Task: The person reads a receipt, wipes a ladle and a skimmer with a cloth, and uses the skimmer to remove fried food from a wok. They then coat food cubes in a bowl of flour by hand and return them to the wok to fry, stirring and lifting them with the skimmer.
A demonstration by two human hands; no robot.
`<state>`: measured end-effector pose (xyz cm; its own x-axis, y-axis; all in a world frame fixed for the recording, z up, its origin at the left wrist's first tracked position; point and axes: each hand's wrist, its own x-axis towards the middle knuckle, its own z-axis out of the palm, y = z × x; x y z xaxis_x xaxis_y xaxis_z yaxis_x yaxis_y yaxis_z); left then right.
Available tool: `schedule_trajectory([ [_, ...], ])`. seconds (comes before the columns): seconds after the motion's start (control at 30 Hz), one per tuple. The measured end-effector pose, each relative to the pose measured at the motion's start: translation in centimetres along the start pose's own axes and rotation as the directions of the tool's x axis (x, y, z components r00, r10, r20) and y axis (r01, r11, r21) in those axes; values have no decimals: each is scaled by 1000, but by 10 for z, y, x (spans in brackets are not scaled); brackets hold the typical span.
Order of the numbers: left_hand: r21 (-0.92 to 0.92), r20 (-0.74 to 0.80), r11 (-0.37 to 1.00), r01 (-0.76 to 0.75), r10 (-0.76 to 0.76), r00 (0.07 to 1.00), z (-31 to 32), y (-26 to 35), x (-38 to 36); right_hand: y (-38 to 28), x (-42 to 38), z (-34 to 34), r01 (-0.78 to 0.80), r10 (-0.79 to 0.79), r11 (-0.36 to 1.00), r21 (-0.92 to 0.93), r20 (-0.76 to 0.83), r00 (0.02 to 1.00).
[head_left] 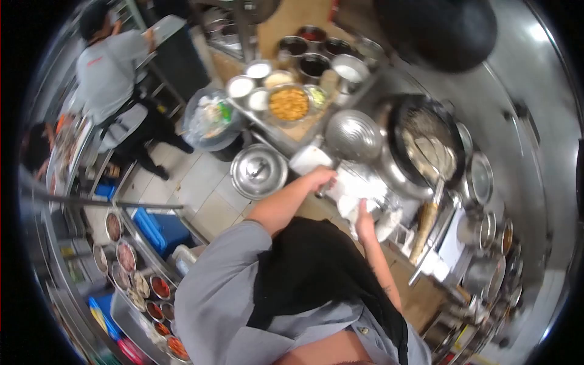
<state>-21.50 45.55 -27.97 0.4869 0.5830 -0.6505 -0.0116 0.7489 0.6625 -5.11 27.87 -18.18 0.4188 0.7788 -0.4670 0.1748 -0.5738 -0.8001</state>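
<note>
My left hand [321, 178] is closed at the front edge of the metal counter, by a white block-like item [310, 158]. What its fingers grip is blurred. A white cloth [348, 205] is in my right hand [365, 224], with the fingers wrapped round it at the counter edge. Beyond my hands sits a round metal strainer [354, 135]. To the right, a large dark wok [398, 137] holds pale, foamy contents. A wire skimmer [435, 155] rests in it, its wooden handle [423, 228] pointing towards me.
Bowls of sauces and seasonings surround a yellow-filled bowl [288, 102] ahead. A lidded metal pot [259, 171] and a lined bin [213, 118] stand left. Another person [112, 76] works at the far left. Pots [483, 271] crowd the right; a black wok [438, 30] is at the back.
</note>
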Motion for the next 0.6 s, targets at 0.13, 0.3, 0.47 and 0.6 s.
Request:
schedule_trajectory([
  [0.13,437,-129,898,-51,119,984,-2,22,-58,-19,11,4,-55,20,917,394,91,996],
  [0.3,423,-140,816,-394,488,861,-18,15,-107,-66,11,23,-1,-111,870,492,197,974],
  [0.47,-200,0,929,-311,317,948,-5,32,-166,-154,-14,66,-292,-317,601,744,557,767],
  [0.6,-468,139,789,-399,511,848,-22,48,-209,-185,-29,96,-243,-336,648,722,557,759],
])
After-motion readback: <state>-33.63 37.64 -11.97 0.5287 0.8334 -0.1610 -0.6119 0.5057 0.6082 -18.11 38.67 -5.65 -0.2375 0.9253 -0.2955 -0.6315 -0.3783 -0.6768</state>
